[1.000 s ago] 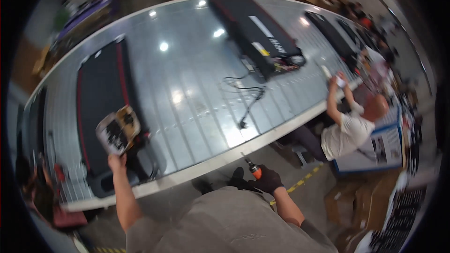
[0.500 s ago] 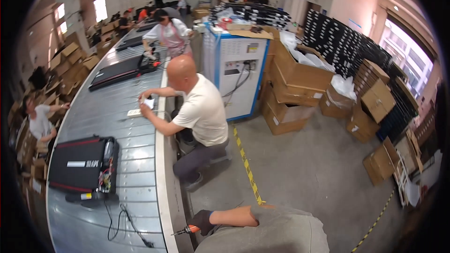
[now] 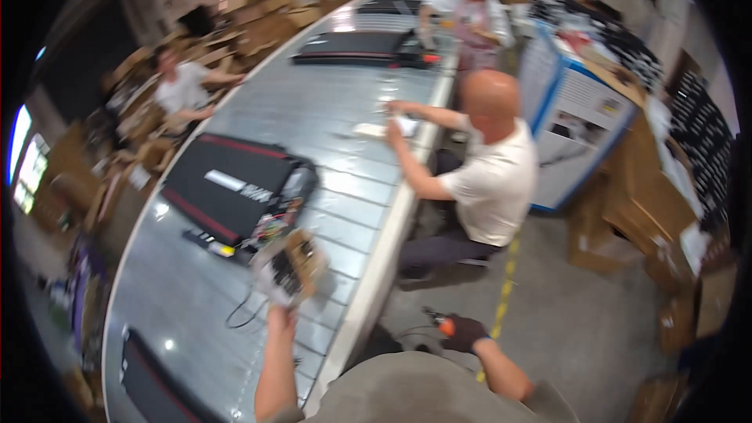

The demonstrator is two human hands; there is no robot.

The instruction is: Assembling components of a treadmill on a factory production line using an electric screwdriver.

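Observation:
Over the roller conveyor, my left hand (image 3: 280,318) is closed on a small open box (image 3: 291,268) filled with dark small parts, blurred by motion. The box is just in front of the exposed wires of a flat black treadmill (image 3: 223,184) with red stripes. A thin black cable (image 3: 244,315) lies on the rollers near that hand. To the right of the conveyor, my right hand (image 3: 468,334), in a dark glove, grips an orange and black power screwdriver (image 3: 442,322) that points to the left.
The metal conveyor (image 3: 345,211) runs away from me, with more treadmills along it. A co-worker in a white shirt (image 3: 501,164) sits at its right edge, handling a pale object. Others work farther off. A blue-edged white cabinet (image 3: 583,125) and cardboard boxes (image 3: 611,227) stand at right.
My view has swung left. My left hand has come into view with the box, over the conveyor. My right hand still holds the power screwdriver.

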